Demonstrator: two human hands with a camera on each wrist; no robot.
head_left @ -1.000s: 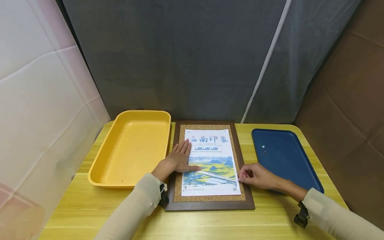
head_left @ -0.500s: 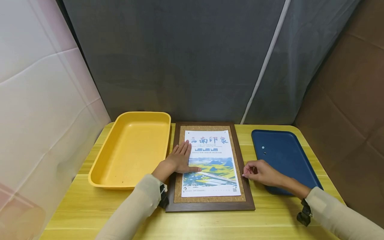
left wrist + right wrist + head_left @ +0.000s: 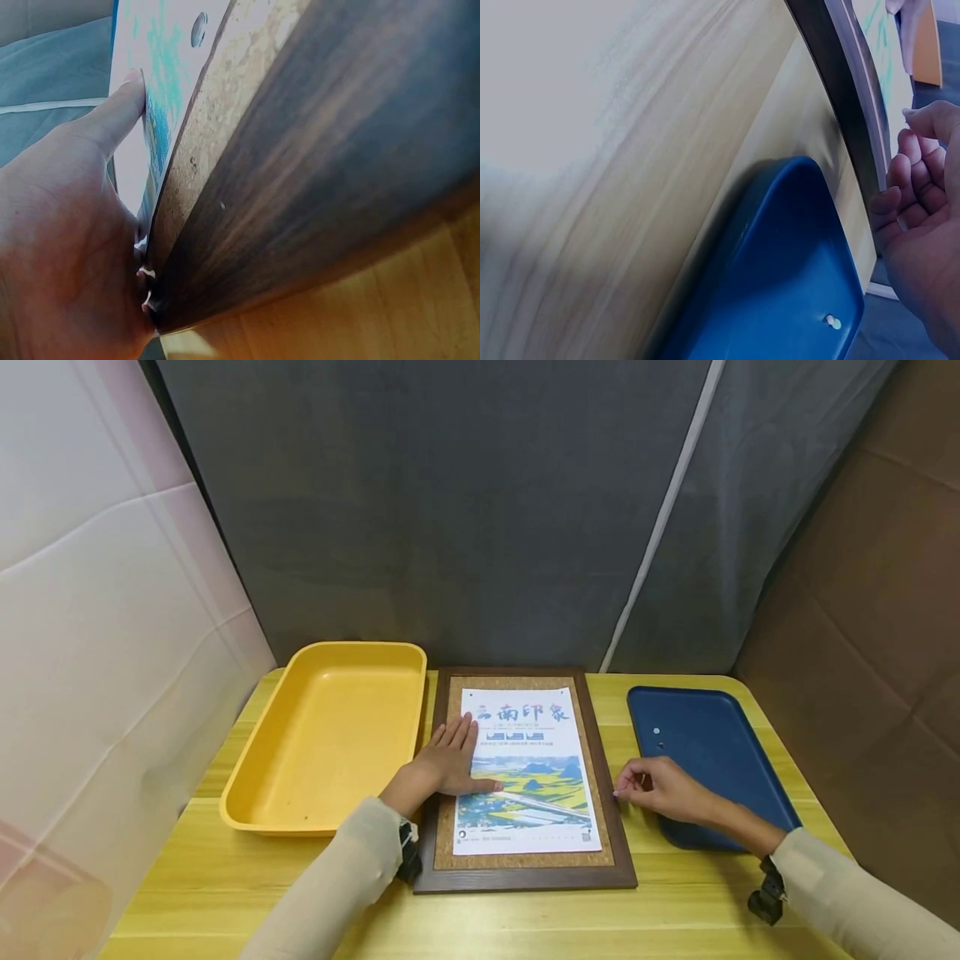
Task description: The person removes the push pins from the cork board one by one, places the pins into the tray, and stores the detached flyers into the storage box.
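Note:
A printed poster (image 3: 525, 793) with a landscape picture lies on a cork board (image 3: 528, 862) in a dark wooden frame (image 3: 525, 880). My left hand (image 3: 446, 764) rests flat on the poster's left side, fingers straight and thumb spread across the picture. A round silver tack head (image 3: 199, 30) shows on the poster near its lower left corner. My right hand (image 3: 663, 789) hovers by the frame's right side, fingers curled and thumb near the index fingertip. A pale speck shows at those fingertips, too small to tell whether it is a nail or a tack.
A deep yellow tray (image 3: 322, 822) stands left of the frame. To the right lies a blue tray (image 3: 720, 735), partly behind my right forearm, with two small tacks (image 3: 832, 322) in it. A grey curtain (image 3: 450, 527) hangs behind the wooden table (image 3: 525, 927).
My right hand has drawn back from the poster's lower right edge, moving right and slightly away from me to beside the frame. The left hand has stayed in place.

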